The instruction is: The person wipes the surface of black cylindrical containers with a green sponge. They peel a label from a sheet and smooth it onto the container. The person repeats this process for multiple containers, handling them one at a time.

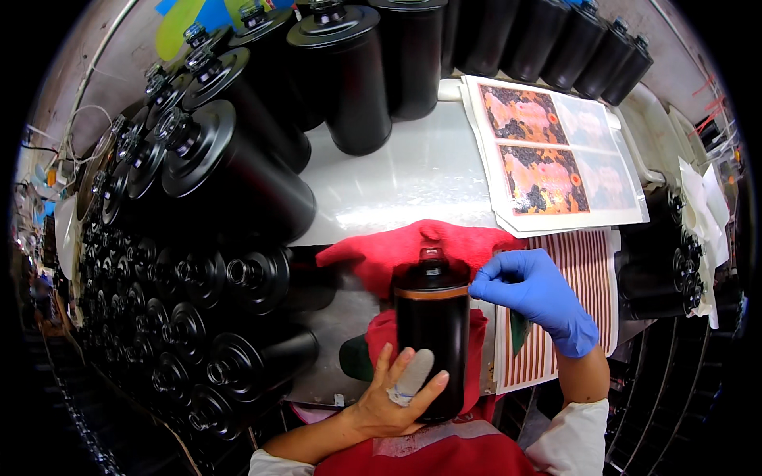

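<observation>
A black glass bottle point(432, 341) with a narrow threaded neck stands upright in front of me. Round its shoulder runs a copper-brown strip point(432, 293). My left hand point(401, 401), bare but for a whitish cover on one finger, is wrapped round the bottle's lower left side. In a blue glove, my right hand point(532, 293) is pinched closed at the strip's right end, its fingertips against the bottle. Whether the strip continues behind the bottle is hidden. Red cloth point(373, 254) lies behind and beneath the bottle.
Black bottles point(341, 79) stand along the back and left; several more point(254, 365) lie stacked at left. A sheet with brown stripes point(583, 317) is beside my right hand, below printed sheets point(532, 178) with orange and pink patterns. Further bottles point(659, 278) lie at right.
</observation>
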